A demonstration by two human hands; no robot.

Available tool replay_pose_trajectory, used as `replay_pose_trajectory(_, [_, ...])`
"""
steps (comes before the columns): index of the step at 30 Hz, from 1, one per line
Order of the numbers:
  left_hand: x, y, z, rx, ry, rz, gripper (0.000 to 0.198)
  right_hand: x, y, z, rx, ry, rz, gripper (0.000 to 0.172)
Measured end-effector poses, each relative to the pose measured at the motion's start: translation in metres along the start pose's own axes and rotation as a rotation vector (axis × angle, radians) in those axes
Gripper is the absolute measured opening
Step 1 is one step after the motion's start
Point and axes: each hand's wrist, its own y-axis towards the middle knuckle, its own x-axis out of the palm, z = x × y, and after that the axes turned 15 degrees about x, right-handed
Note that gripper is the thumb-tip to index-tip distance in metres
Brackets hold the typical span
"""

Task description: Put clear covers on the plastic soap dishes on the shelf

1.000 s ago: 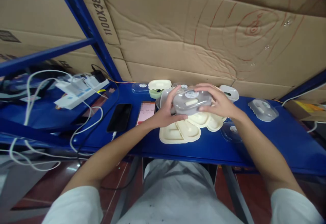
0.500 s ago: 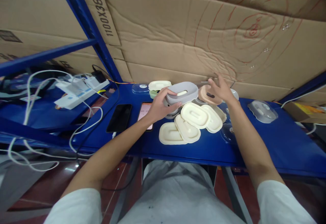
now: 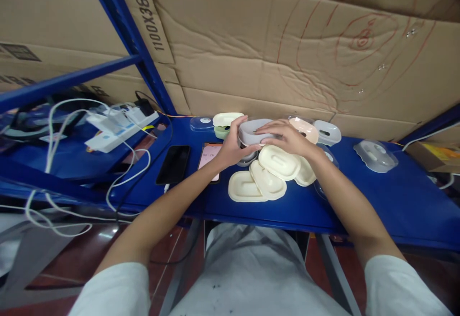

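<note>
Both of my hands are on a grey oval lid [image 3: 250,134] above the blue shelf [image 3: 377,196]. My left hand [image 3: 232,149] grips its left end, thumb on top and fingers under. My right hand [image 3: 285,137] lies over its top and right side with fingers bent. Below them lie three overlapping cream oval lids [image 3: 268,177]. A pinkish oval piece [image 3: 305,129] and a white oval piece [image 3: 327,133] sit just behind my right hand. What is under the grey lid is mostly hidden.
A black phone [image 3: 173,164] and a lit phone [image 3: 210,155] lie left of the lids. Clear plastic covers [image 3: 375,154] rest at the right, a cream-and-green box [image 3: 224,122] at the back. Power strips and white cables [image 3: 118,124] crowd the left. A cardboard wall stands behind.
My right hand came back from the pinkish piece at the rear and settled on the grey lid. My left hand kept hold of the lid and lowered it slightly.
</note>
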Motion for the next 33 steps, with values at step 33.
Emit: replay_pose_trajectory(33, [-0.004,-0.004,0.027,0.122,0.411,-0.16,0.053,-0.11,-0.198,0.203,1.36,-0.479,0.696,0.073])
